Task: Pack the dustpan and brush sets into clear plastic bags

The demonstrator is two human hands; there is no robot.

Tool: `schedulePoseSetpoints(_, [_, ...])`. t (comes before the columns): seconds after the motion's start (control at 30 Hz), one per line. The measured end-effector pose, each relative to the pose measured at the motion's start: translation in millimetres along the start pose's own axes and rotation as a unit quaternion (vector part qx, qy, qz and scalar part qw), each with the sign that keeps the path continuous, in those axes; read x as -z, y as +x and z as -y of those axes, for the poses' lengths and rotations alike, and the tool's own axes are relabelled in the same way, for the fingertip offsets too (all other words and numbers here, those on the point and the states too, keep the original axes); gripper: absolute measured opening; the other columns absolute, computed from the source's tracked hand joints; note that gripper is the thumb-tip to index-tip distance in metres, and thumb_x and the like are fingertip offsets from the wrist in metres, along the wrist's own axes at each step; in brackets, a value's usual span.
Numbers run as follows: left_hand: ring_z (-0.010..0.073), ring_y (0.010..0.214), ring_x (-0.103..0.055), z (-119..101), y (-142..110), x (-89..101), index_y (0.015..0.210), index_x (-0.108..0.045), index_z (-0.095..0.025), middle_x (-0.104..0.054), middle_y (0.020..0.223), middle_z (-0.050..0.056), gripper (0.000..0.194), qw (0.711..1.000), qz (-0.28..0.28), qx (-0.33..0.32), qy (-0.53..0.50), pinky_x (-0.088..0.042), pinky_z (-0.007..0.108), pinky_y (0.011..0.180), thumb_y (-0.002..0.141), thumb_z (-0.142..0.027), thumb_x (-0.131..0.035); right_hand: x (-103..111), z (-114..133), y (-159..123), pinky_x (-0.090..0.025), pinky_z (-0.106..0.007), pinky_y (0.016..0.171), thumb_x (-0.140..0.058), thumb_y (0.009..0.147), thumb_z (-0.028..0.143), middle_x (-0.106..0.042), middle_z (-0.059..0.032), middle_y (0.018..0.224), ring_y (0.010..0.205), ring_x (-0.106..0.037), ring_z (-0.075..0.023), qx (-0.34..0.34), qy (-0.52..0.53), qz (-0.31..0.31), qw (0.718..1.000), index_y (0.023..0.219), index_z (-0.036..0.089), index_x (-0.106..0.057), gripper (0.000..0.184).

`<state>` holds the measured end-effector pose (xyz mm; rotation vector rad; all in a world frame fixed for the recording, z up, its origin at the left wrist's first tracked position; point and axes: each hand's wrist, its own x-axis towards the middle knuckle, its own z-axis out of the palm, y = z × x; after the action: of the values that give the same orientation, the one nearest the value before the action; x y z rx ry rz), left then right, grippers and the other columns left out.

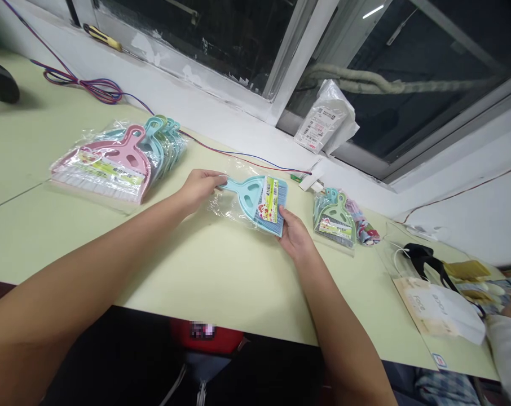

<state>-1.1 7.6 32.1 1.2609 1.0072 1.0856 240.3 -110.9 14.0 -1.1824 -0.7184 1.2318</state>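
Note:
A light-blue dustpan and brush set [249, 198] in a clear plastic bag is held over the table between my two hands. My left hand [200, 189] pinches the end of its handle. At the broad bristle end, my right hand [295, 232] grips the edge, thumb on top. A yellow-green printed label [270, 198] lies across the dustpan. To the left, several bagged dustpan sets stand leaning in a row, a pink dustpan set [111, 160] in front. Right of my right hand is a smaller bagged group with a green dustpan set [337, 220] foremost.
The pale table [221, 282] runs along a window wall. A screwdriver [103, 38] lies on the sill, and a coiled cable [98, 90] sits behind the sets. A white package [325, 121] leans at the window. A paper bag [439, 307] lies right, near another person's sleeve [507, 355].

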Motion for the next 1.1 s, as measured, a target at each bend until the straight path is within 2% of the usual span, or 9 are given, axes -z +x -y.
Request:
schedulePoseSetpoints(0.13, [0.0189, 0.079, -0.062, 0, 0, 1.2, 0.087, -0.081, -0.02, -0.075, 0.091, 0.009, 0.02, 1.0, -0.001, 0.005, 0.008, -0.043, 0.03, 0.064, 0.074, -0.035, -0.076, 4, 0, 1, -0.061, -0.043, 0.097, -0.083, 0.076, 0.048, -0.078, -0.0087, 0.107, 0.102, -0.074, -0.0283, 0.008, -0.008, 0.014, 1.0, 0.105, 0.016, -0.074, 0.044])
schedulePoseSetpoints(0.37, [0.0199, 0.079, -0.063, 1, 1, 2.7, 0.083, -0.08, -0.019, -0.074, 0.09, 0.011, 0.017, 1.0, 0.003, -0.004, 0.02, -0.046, 0.032, 0.067, 0.075, -0.034, -0.075, 9, -1, 5, -0.061, -0.041, 0.096, -0.086, 0.073, 0.047, -0.078, -0.0089, 0.105, 0.1, -0.075, -0.0269, 0.011, -0.011, 0.002, 1.0, 0.098, 0.016, -0.075, 0.041])
schedulePoseSetpoints(0.63, [0.0216, 0.077, -0.072, 3, 4, 1.8, 0.083, -0.077, -0.013, -0.075, 0.088, 0.013, 0.018, 0.998, 0.027, 0.027, -0.042, -0.052, 0.03, 0.069, 0.072, -0.028, -0.08, 11, -2, 7, -0.063, -0.036, 0.091, -0.089, 0.07, 0.042, -0.079, -0.0082, 0.101, 0.095, -0.076, -0.0246, 0.018, 0.017, -0.014, 1.0, 0.093, 0.016, -0.074, 0.037])
schedulePoseSetpoints(0.87, [0.0234, 0.077, -0.075, 4, 4, 2.0, 0.088, -0.074, -0.013, -0.076, 0.09, 0.014, 0.019, 0.998, 0.022, 0.036, -0.043, -0.053, 0.028, 0.065, 0.076, -0.027, -0.079, 8, -2, 8, -0.063, -0.035, 0.088, -0.088, 0.071, 0.039, -0.079, -0.0084, 0.098, 0.094, -0.075, -0.0243, 0.023, 0.035, -0.029, 0.999, 0.09, 0.016, -0.073, 0.033])
schedulePoseSetpoints(1.0, [0.0229, 0.075, -0.075, 5, 5, 2.1, 0.087, -0.073, -0.012, -0.076, 0.087, 0.014, 0.017, 0.998, 0.012, 0.034, -0.049, -0.055, 0.029, 0.067, 0.078, -0.025, -0.078, 5, 4, 4, -0.063, -0.036, 0.088, -0.084, 0.075, 0.042, -0.078, -0.008, 0.102, 0.096, -0.074, -0.0242, 0.021, 0.031, -0.014, 0.999, 0.093, 0.017, -0.073, 0.032])
schedulePoseSetpoints(1.1, [0.0227, 0.074, -0.075, 4, 5, 1.9, 0.088, -0.073, -0.012, -0.076, 0.086, 0.014, 0.014, 0.998, 0.01, 0.032, -0.046, -0.056, 0.03, 0.069, 0.079, -0.023, -0.075, 4, 9, -1, -0.062, -0.036, 0.088, -0.083, 0.075, 0.037, -0.078, -0.0075, 0.107, 0.101, -0.073, -0.0255, 0.007, 0.014, 0.036, 0.999, 0.098, 0.018, -0.073, 0.032])
